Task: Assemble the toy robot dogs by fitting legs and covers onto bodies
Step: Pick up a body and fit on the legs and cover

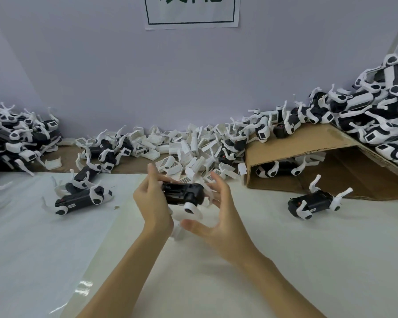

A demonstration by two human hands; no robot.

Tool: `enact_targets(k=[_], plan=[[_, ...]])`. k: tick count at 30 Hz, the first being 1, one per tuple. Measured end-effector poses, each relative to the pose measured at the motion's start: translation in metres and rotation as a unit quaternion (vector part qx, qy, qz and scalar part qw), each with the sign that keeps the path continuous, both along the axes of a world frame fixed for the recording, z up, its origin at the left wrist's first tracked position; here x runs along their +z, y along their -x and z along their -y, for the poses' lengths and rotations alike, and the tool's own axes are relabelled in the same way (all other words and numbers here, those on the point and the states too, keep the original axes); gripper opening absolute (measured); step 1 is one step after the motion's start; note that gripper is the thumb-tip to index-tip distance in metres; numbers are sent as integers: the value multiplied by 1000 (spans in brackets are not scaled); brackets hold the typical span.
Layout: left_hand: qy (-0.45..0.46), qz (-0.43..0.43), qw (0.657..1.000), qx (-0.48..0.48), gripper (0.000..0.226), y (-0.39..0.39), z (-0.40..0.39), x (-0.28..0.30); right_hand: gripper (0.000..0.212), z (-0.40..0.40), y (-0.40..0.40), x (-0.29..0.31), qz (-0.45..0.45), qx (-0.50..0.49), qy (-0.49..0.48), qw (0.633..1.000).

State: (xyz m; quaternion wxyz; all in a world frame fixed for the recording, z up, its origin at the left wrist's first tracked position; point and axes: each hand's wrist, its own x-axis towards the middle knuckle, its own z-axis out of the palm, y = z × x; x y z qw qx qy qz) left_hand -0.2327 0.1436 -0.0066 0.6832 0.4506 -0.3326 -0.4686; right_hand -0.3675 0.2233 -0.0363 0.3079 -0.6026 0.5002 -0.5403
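Head view has our left hand (153,198) gripping the black dog body (182,193) above the tabletop (285,260) while our right hand (216,216) sits open beside it, so a loose one-sided hold could let it twist or drop.

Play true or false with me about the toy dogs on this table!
1. The left hand grips a black toy dog body. True.
2. The right hand is curled into a fist. False: its fingers are spread open beside the body.
3. A heap of white covers lies along the back wall. True.
4. The cardboard sheet lies flat on the table. False: it is bent into a ramp, with a dog underneath.
5. A dog with white legs lies on the table to the right of the hands. True.
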Motion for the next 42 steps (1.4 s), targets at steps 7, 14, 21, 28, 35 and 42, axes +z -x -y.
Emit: enact_targets(k=[7, 14, 21, 28, 35, 42], plan=[[-26, -87, 993, 82, 59, -32, 20, 7, 72, -2, -15, -15, -252, -73, -76, 962], [-38, -98, 990, 97, 57, -39, 27, 5, 51, 3, -24, -14, -270, -43, -58, 960], [19, -16, 996, 89, 52, -30, 23, 4, 28, 8, 22, 6, 15, -111, -72, 991], [72, 69, 995, 0, 56, -7, 5, 1, 36, 11, 50, 22, 258, -139, -83, 952], [93, 137, 982, -94, 53, 18, -19, -2, 24, 11, 59, 27, 289, -102, -83, 948], [105, 193, 964, -152, 53, 30, -31, -9, 23, 10, 59, 21, 198, -129, -29, 971]])
